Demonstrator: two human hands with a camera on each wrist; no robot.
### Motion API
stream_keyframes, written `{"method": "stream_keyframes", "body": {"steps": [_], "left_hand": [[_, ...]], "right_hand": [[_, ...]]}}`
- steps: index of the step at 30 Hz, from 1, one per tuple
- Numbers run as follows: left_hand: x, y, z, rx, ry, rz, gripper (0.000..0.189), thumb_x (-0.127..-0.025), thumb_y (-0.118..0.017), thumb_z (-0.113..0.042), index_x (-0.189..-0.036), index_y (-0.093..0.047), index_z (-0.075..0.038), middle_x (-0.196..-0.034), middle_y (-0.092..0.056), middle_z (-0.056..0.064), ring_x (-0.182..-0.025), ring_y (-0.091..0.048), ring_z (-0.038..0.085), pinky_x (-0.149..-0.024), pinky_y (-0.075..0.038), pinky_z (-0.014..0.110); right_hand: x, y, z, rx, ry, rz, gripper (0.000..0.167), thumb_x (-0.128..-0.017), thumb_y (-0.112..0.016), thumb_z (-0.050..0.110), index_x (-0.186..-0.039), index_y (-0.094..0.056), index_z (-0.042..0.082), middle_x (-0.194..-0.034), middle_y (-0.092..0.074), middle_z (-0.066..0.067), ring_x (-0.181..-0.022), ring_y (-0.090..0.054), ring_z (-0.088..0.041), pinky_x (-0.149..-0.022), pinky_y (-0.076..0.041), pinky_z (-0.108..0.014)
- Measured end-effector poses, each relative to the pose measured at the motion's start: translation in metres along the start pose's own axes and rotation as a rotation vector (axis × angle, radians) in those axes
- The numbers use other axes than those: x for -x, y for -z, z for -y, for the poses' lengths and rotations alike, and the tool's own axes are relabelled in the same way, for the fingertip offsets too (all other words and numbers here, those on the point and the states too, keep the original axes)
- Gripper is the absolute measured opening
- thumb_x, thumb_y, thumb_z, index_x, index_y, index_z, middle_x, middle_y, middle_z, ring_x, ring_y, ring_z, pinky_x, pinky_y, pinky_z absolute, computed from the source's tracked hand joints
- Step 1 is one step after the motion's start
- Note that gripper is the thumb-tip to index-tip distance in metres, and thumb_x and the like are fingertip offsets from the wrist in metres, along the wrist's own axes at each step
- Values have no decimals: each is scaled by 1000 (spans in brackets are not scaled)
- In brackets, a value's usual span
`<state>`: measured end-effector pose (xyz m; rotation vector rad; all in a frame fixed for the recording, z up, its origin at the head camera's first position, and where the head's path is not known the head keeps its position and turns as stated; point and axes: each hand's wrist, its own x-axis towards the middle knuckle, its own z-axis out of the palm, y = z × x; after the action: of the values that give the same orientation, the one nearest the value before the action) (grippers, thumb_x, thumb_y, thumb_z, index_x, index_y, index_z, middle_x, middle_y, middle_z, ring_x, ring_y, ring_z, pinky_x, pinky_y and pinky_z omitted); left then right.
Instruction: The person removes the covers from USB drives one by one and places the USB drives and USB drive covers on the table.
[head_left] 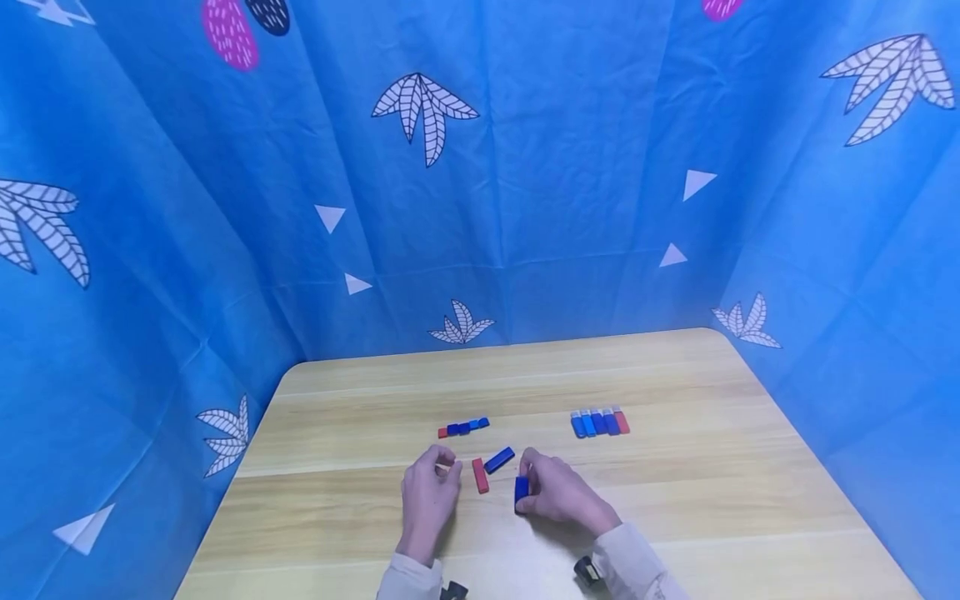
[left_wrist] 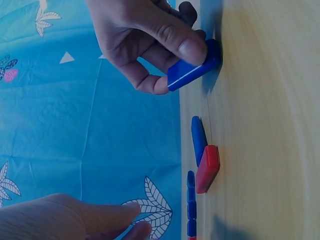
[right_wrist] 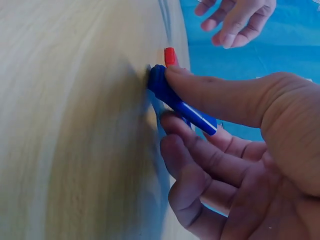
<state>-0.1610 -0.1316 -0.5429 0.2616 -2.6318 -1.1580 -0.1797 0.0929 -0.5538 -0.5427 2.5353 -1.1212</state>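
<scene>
A dark blue stick, looking like a capped USB flash drive [head_left: 522,494], is pinched between the thumb and fingers of my right hand [head_left: 558,490]. It tilts just over the table in the left wrist view, a thin pale line along its side. My left hand [head_left: 430,497] hovers on the left with loosely curled fingers and holds nothing. Between the hands lie a red stick [head_left: 480,476] and another dark blue stick [head_left: 499,460], apart from either hand. Part of the pinched stick hides behind my right thumb in the right wrist view.
Farther back, a row of short red and blue pieces like caps [head_left: 464,428] sits left of centre. To the right, several blue and red USB sticks [head_left: 600,422] with pale ends line up side by side. A patterned blue curtain [head_left: 495,208] surrounds the wooden table [head_left: 337,467].
</scene>
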Motion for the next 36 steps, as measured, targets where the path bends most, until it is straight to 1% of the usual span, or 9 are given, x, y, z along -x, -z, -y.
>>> {"method": "stream_keyframes", "body": {"steps": [4, 8, 11, 14, 18, 21, 26, 30, 36], "left_hand": [[1, 1, -1, 12, 12, 10, 9, -87, -77, -10, -95, -73, -9, -88, -75, 3, -70, -60, 8, -61, -49, 23], [2, 2, -2, 31, 23, 26, 10, -87, -76, -10, -96, -72, -9, -89, -75, 3, -70, -61, 8, -60, -49, 22], [3, 2, -3, 44, 30, 36, 9, -88, -75, -12, -97, -72, -10, -90, -75, 2, -71, -62, 8, -61, -50, 22], [3, 2, -4, 51, 23, 35, 8, -89, -75, -12, -96, -72, -11, -91, -75, 1, -74, -63, 8, -63, -51, 23], [2, 3, -7, 62, -1, 32, 9, -89, -75, -10, -97, -72, -10, -93, -75, 3, -77, -64, 10, -66, -52, 23], [1, 4, -9, 79, -21, 43, 10, -88, -75, -9, -98, -72, -9, -93, -75, 3, -78, -64, 10, -67, -53, 23], [1, 4, -12, 128, -75, 60, 8, -88, -75, -8, -94, -72, -11, -90, -75, 2, -76, -64, 9, -64, -52, 20], [1, 5, -17, 177, -132, 84, 6, -89, -74, -9, -94, -72, -10, -89, -75, 1, -75, -65, 9, -65, -53, 22], [3, 6, -27, 196, -193, 100, 6, -95, -71, -19, -95, -71, -14, -88, -74, -2, -75, -64, 4, -69, -54, 23]], "right_hand": [[0, 2, 1, -55, -8, 11, 27, -85, -78, 12, -100, -56, 14, -80, -69, 5, -72, -61, -12, -68, -51, -30], [-1, 7, 1, -115, -27, -4, 23, -90, -73, 10, -105, -56, 14, -81, -68, 1, -73, -61, -15, -66, -51, -30], [-3, 13, 3, -148, -12, -47, 21, -93, -70, 10, -109, -57, 15, -84, -66, 0, -73, -61, -15, -65, -51, -29], [-6, 21, 7, -168, 31, -121, 21, -93, -69, 9, -111, -58, 15, -87, -65, -1, -76, -60, -14, -67, -51, -26], [-8, 33, 16, -203, 81, -218, 21, -94, -69, 10, -113, -60, 13, -89, -66, -4, -78, -59, -13, -68, -49, -23], [-7, 40, 20, -236, 110, -259, 21, -96, -69, 12, -115, -61, 11, -89, -68, -6, -78, -61, -14, -67, -49, -23], [-7, 48, 25, -273, 150, -278, 24, -96, -69, 12, -119, -61, 9, -87, -71, -8, -79, -65, -19, -69, -49, -23], [-6, 51, 29, -301, 151, -282, 26, -96, -69, 14, -119, -60, 9, -88, -72, -9, -79, -65, -18, -69, -48, -23], [-6, 54, 35, -337, 139, -279, 25, -96, -69, 16, -118, -59, 7, -89, -73, -14, -77, -65, -19, -64, -47, -23]]}}
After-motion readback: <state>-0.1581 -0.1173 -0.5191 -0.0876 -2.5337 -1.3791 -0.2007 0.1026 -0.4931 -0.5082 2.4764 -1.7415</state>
